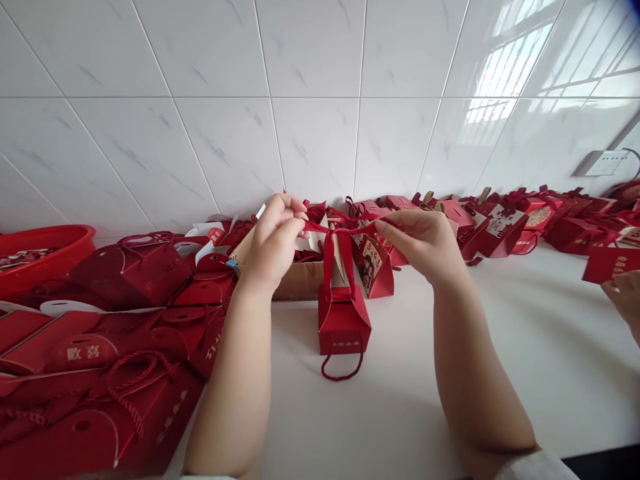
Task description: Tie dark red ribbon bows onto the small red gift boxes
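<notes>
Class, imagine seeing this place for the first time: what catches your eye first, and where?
First, the red ribbon stretched between the left hand and right hand at the centre, running down to a small red box on the white table. Then the red packaging piled at the left, and another person's hand at a red card by the right edge.

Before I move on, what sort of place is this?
Probably an indoor packing area, perhaps for gifts: a white work surface against a tiled wall, red boxes heaped at left, and ribboned boxes along the wall.
</notes>
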Available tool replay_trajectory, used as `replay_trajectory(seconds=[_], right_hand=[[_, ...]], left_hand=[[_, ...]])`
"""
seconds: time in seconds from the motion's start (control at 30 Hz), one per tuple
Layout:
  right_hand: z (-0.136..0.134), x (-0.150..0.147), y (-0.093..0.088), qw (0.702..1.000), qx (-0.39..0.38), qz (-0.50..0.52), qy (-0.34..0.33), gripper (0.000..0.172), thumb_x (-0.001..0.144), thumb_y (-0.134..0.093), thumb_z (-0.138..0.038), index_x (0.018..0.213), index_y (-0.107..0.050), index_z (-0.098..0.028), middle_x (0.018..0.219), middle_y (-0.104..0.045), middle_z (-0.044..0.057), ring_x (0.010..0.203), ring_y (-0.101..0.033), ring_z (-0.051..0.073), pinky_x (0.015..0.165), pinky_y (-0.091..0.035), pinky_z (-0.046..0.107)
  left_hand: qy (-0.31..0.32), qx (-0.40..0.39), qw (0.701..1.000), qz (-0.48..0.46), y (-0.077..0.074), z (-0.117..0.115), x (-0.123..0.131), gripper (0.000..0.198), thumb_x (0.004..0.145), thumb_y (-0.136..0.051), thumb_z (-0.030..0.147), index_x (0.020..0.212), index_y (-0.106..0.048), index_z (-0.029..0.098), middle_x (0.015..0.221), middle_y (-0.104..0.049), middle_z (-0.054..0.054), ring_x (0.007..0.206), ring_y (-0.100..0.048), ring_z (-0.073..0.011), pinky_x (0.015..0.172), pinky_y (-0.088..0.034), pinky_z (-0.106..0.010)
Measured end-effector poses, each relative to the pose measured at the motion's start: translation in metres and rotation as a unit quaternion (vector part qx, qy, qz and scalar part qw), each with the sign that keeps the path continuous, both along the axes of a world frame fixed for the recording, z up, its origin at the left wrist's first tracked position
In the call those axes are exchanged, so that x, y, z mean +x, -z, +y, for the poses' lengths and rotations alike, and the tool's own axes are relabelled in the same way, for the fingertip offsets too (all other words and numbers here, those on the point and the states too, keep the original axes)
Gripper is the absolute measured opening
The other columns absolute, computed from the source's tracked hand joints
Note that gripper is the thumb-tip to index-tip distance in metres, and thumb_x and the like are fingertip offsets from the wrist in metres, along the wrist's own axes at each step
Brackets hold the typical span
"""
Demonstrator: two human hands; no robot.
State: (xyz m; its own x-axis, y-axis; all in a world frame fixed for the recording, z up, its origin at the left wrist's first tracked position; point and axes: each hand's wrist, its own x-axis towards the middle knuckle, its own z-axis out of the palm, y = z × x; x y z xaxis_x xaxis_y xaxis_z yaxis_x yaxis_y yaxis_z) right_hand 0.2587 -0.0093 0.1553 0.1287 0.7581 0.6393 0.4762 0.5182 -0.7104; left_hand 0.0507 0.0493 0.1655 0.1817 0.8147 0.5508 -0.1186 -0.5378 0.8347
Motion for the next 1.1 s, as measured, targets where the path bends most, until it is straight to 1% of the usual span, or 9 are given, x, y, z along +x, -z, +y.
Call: replay_trajectory(seconds=[0.13,0.23,0.4,0.53,0.67,0.8,0.9,0.97,1.1], right_hand=[[-0.003,0.008,-0.001,0.997,-0.053,-0.058,0.027,0.019,0.08,-0.064,-0.028,0.07,-0.071,-0.014,0.052,-0.051,-0.001,0.046,-0.04,0.006,0.043,-0.029,0.022],[-0.004,0.014,0.003,0.992,-0.079,-0.089,0.036,0.018,0.08,-0.064,-0.029,0.073,-0.072,-0.014,0.052,-0.051,-0.002,0.045,-0.037,0.006,0.044,-0.028,0.022],[-0.006,0.025,0.016,0.989,-0.077,-0.117,0.054,0.021,0.08,-0.061,-0.031,0.071,-0.07,-0.014,0.057,-0.057,0.0,0.048,-0.045,0.008,0.046,-0.034,0.023],[-0.008,0.034,0.03,0.984,-0.06,-0.139,0.088,0.022,0.081,-0.057,-0.032,0.071,-0.067,-0.015,0.06,-0.061,0.001,0.051,-0.049,0.011,0.049,-0.038,0.024],[-0.009,0.044,0.052,0.981,-0.071,-0.143,0.109,0.017,0.078,-0.057,-0.029,0.072,-0.067,-0.016,0.067,-0.065,0.003,0.056,-0.052,0.012,0.056,-0.042,0.025],[-0.008,0.059,0.078,0.981,-0.076,-0.106,0.141,0.018,0.077,-0.056,-0.032,0.074,-0.065,-0.017,0.072,-0.066,0.004,0.059,-0.054,0.014,0.059,-0.042,0.028],[-0.006,0.07,0.095,0.983,-0.086,-0.054,0.152,0.022,0.076,-0.056,-0.037,0.072,-0.062,-0.016,0.068,-0.063,0.005,0.06,-0.055,0.016,0.057,-0.042,0.029],[-0.005,0.074,0.105,0.984,-0.098,-0.013,0.146,0.027,0.076,-0.055,-0.042,0.072,-0.061,-0.016,0.065,-0.062,0.005,0.058,-0.056,0.016,0.055,-0.042,0.028],[-0.002,0.08,0.124,0.982,-0.124,0.057,0.13,0.031,0.078,-0.052,-0.046,0.076,-0.06,-0.016,0.064,-0.061,0.004,0.053,-0.054,0.014,0.05,-0.04,0.025]], left_hand=[[0.019,-0.056,0.992,-0.11,0.0,0.004,0.004,0.011,0.065,-0.051,0.007,0.071,-0.051,0.016,0.07,-0.048,0.002,0.061,-0.048,-0.0077,0.059,-0.043,-0.02],[0.047,-0.09,0.977,-0.188,0.002,0.006,0.002,0.01,0.067,-0.049,0.006,0.07,-0.05,0.016,0.069,-0.05,0.002,0.066,-0.056,-0.0096,0.067,-0.051,-0.023],[0.119,-0.183,0.938,-0.269,0.007,0.006,-0.009,0.015,0.077,-0.04,0.006,0.072,-0.052,0.015,0.063,-0.054,0.0,0.07,-0.063,-0.0127,0.08,-0.057,-0.034],[0.118,-0.206,0.913,-0.33,0.013,0.008,-0.018,0.022,0.079,-0.035,0.002,0.068,-0.051,0.014,0.057,-0.048,0.002,0.051,-0.051,-0.0066,0.067,-0.057,-0.025],[0.107,-0.248,0.894,-0.356,0.019,0.01,-0.028,0.02,0.075,-0.035,0.0,0.068,-0.048,0.014,0.055,-0.044,0.002,0.044,-0.041,-0.0047,0.044,-0.041,-0.013],[0.051,-0.253,0.911,-0.322,0.024,0.006,-0.039,0.016,0.068,-0.038,0.002,0.068,-0.047,0.015,0.054,-0.039,0.003,0.042,-0.036,-0.004,0.041,-0.033,-0.013],[-0.037,-0.192,0.958,-0.212,0.03,0.0,-0.044,0.012,0.064,-0.041,0.006,0.069,-0.043,0.017,0.057,-0.036,0.005,0.043,-0.033,-0.0043,0.042,-0.03,-0.015],[-0.096,-0.138,0.976,-0.137,0.038,-0.002,-0.046,0.013,0.062,-0.042,0.009,0.07,-0.04,0.018,0.059,-0.035,0.005,0.045,-0.033,-0.0051,0.044,-0.03,-0.016],[-0.179,-0.063,0.981,-0.04,0.062,-0.004,-0.047,0.012,0.064,-0.043,0.014,0.075,-0.04,0.021,0.058,-0.033,0.006,0.044,-0.031,-0.0075,0.043,-0.024,-0.019]])
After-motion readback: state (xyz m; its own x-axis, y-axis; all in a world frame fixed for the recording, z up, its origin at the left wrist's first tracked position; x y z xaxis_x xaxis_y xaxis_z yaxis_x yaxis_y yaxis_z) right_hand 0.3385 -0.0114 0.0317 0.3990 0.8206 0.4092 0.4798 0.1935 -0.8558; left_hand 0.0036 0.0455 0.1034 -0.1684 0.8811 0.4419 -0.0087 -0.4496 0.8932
